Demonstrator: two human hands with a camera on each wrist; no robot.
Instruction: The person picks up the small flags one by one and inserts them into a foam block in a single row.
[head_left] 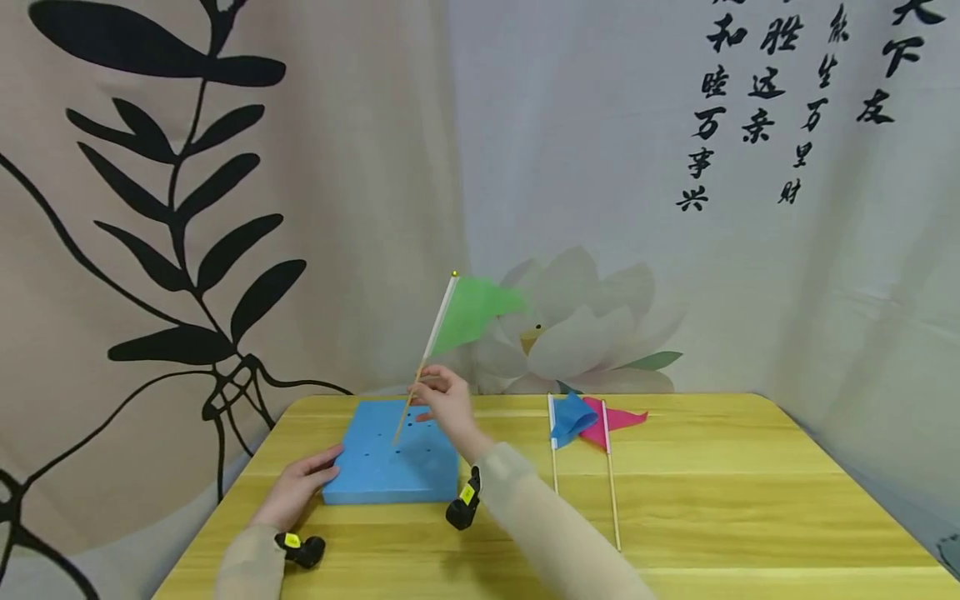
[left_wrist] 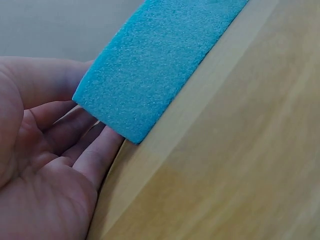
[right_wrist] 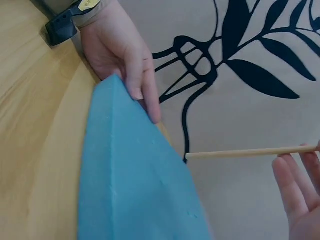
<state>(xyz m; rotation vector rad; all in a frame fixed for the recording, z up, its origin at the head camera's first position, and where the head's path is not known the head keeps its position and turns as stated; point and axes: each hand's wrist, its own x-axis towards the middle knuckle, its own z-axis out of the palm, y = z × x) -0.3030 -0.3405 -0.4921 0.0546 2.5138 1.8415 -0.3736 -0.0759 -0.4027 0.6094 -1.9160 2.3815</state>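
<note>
My right hand (head_left: 452, 410) pinches the wooden stick of a green pennant flag (head_left: 474, 315) between thumb and fingers. The flag leans to the right at its top. Its stick's lower end is over the blue foam block (head_left: 390, 483), whose top has several small holes; whether the tip touches the foam I cannot tell. In the right wrist view the bare stick (right_wrist: 240, 152) runs sideways from my fingertips. My left hand (head_left: 298, 486) rests against the block's left edge, its fingers extended along the side. In the left wrist view the foam corner (left_wrist: 145, 70) touches those fingers.
A blue flag (head_left: 572, 417) and a pink flag (head_left: 624, 418) lie on the wooden table (head_left: 720, 492) to the right of the block. A printed curtain (head_left: 375, 208) hangs behind the table. Each wrist wears a small black camera (head_left: 462, 504).
</note>
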